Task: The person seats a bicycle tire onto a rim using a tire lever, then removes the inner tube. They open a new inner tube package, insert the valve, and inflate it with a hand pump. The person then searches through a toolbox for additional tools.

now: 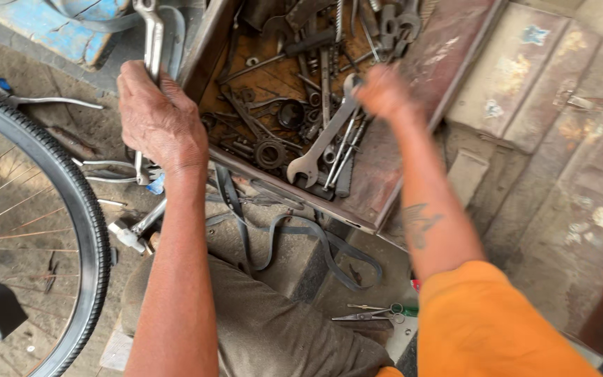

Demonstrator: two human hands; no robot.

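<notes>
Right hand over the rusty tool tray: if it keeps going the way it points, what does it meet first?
Probably the cluster of dark wrenches at the rusty metal tool tray's far end; the blurred right hand makes depth uncertain.

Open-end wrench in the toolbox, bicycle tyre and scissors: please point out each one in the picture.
open-end wrench (326, 139): head view, on its flat shaft.
bicycle tyre (78, 202): head view, on the black tread.
scissors (364, 315): head view, on the blades.

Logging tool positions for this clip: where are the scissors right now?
In the head view, the scissors lie on the ground at lower centre, below the rusty toolbox and beside the orange sleeve of the right arm.
</notes>
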